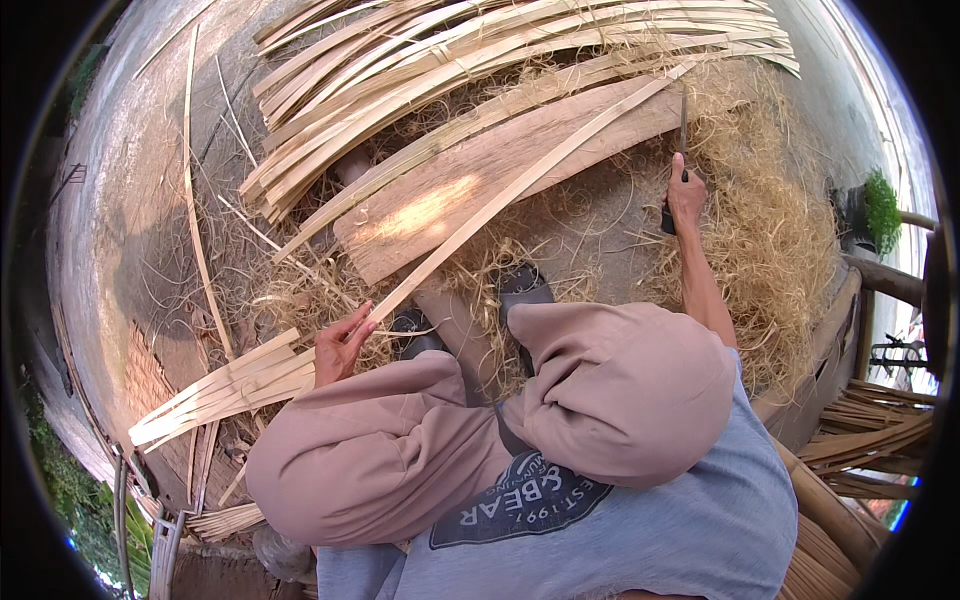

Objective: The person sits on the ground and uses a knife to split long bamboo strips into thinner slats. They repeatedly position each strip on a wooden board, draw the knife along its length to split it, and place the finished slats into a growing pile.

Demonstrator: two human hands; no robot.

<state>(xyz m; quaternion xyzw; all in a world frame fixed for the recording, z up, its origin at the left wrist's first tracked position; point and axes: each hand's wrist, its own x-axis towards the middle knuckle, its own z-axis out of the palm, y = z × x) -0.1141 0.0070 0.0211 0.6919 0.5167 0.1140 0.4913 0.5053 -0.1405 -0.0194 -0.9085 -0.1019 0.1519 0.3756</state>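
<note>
My left hand (340, 347) pinches the near end of a long pale bamboo strip (510, 193). The strip slants up and away to the right across a wide wooden board (430, 222), its far end close to the knife blade. My right hand (686, 196) is closed round the dark handle of a knife (684, 125), whose narrow blade points away from me. Blade and strip end lie near each other; whether they touch I cannot tell. Under my left hand's side, a small bundle of split strips (230, 393) rests on the ground.
A large pile of bamboo strips (480, 70) lies beyond the board. Curly shavings (770, 230) heap up on the right and around my shoes (525, 287). A single strip (194, 200) lies at the left. More strips (870, 435) and a potted plant (880, 212) are at the right.
</note>
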